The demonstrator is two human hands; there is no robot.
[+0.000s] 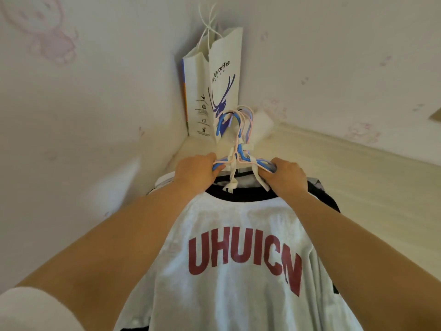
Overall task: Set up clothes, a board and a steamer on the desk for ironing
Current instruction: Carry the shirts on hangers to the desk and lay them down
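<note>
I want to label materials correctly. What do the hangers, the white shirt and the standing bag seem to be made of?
Hangers: probably plastic or coated wire, judging by the thin, smooth blue and pink rods. White shirt: soft matte knit fabric, likely cotton, draping in folds, with red printed letters. Bag: stiff matte paper with sharp creases and white cord handles.

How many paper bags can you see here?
1. The white paper bag with a blue deer logo stands upright in the wall corner, behind the bunch of hangers that both hands hold. Others may be hidden behind the clothes.
</note>
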